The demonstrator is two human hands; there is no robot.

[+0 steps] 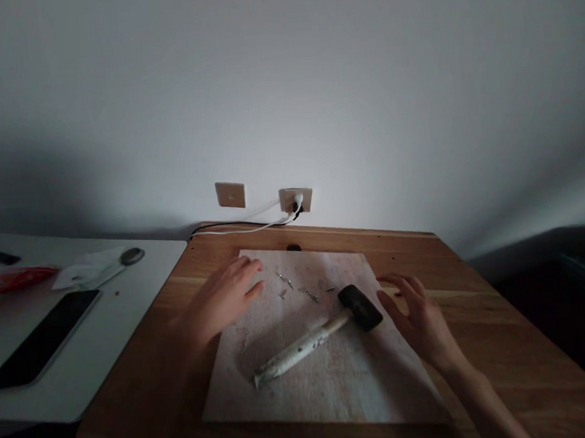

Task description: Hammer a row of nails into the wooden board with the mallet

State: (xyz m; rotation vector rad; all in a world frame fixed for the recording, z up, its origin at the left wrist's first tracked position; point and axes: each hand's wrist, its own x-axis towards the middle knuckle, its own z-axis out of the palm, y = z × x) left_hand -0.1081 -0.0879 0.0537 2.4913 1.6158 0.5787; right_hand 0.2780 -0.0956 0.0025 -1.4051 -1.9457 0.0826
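The mallet (319, 335) lies aslant on the board (305, 398), its head near the right edge, and the left hand (231, 291) by the far-left corner and right hand (423, 316) at the right edge, both loosely spread, should touch lightly.

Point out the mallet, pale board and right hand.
Mallet (308, 343): head view, on the pale handle.
Pale board (305, 395): head view, on its bare near part.
Right hand (423, 322): head view, on its back.

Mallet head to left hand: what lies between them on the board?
Several small, slim pieces, some shiny, lie scattered on the whitish board between the left hand and black mallet head. Too small to identify; seen in the head-camera view.
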